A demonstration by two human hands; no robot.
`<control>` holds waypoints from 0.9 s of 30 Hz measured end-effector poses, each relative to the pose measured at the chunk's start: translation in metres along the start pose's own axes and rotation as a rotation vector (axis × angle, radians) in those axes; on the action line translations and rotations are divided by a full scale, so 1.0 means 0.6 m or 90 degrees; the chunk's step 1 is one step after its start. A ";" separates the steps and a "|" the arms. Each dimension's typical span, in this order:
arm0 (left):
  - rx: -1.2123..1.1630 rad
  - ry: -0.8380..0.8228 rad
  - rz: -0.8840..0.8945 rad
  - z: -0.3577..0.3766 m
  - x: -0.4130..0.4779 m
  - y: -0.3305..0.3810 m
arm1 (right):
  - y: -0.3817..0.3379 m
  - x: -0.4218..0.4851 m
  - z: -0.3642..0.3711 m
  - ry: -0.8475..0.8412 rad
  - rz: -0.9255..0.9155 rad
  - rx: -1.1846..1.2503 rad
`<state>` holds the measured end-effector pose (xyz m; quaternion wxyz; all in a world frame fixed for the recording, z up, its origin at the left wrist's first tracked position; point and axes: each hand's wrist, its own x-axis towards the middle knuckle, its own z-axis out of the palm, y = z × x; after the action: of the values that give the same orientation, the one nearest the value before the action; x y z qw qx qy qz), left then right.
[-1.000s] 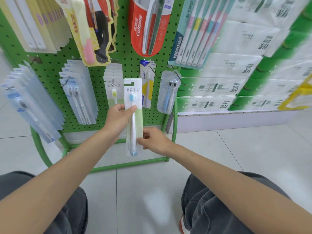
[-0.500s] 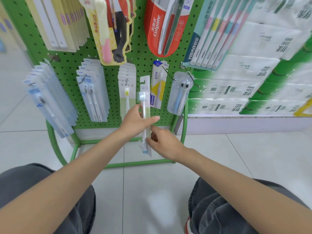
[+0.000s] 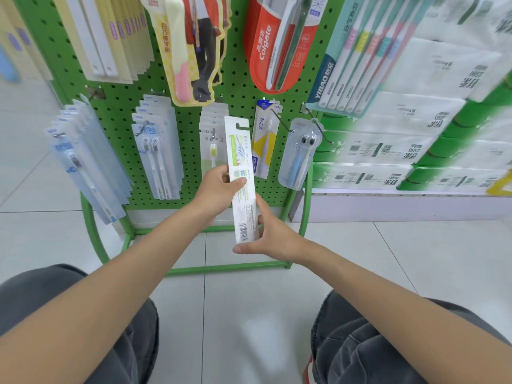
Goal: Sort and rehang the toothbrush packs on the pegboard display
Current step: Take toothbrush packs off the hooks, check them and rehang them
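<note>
Flooring: pale glossy tiles (image 3: 41,231) with thin grout lines ran under the whole stand. A green pegboard (image 3: 122,112) stood on a green tubular frame (image 3: 91,231) that rested on the tiles.

Far left of the board: a row of clear blue-tinted packs (image 3: 83,162) hung from one peg and fanned outward. Next to them hung a row of twin-brush packs (image 3: 156,151), then a row of white packs with a yellow-green brush head (image 3: 213,145).

Item under handling: one toothbrush pack (image 3: 241,162) was held nearly upright in the air in front of the board, between the yellow-green row and a yellow-and-white pack (image 3: 264,139). Its printed back faced the camera, with the hang slot at the top and the barcode at the bottom.

The left hand (image 3: 219,189) gripped the pack at mid-height, thumb across the printed face and fingers curled behind. The right hand (image 3: 271,234) held the lower end, thumb beneath the bottom edge and fingers along the right side.

Further right hung a clear blister pack with a blue brush (image 3: 300,153). Above were a red Colgate pack (image 3: 277,45) and a multi-brush pack (image 3: 360,59).

Right of the stand: wrapped tissue packs (image 3: 415,134) were stacked on a white plinth (image 3: 388,206). This area was blurred.

Foreground: two knees in dark grey trousers (image 3: 360,342).
</note>
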<state>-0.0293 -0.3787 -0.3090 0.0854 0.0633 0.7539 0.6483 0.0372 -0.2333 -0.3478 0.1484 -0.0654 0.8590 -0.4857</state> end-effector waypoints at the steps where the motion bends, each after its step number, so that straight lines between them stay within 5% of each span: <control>1: -0.015 0.010 -0.003 -0.003 0.002 0.000 | -0.001 0.000 -0.001 0.010 0.001 0.004; 12: -0.017 -0.004 -0.050 0.000 0.002 0.005 | 0.013 0.015 0.000 0.014 0.021 -0.027; 27: 0.118 -0.222 -0.109 0.012 -0.012 0.000 | -0.038 0.033 -0.101 0.364 -0.007 0.162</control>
<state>-0.0207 -0.3734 -0.3099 0.2630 0.1179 0.7870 0.5456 -0.0016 -0.2006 -0.3029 -0.0946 0.0883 0.7980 -0.5886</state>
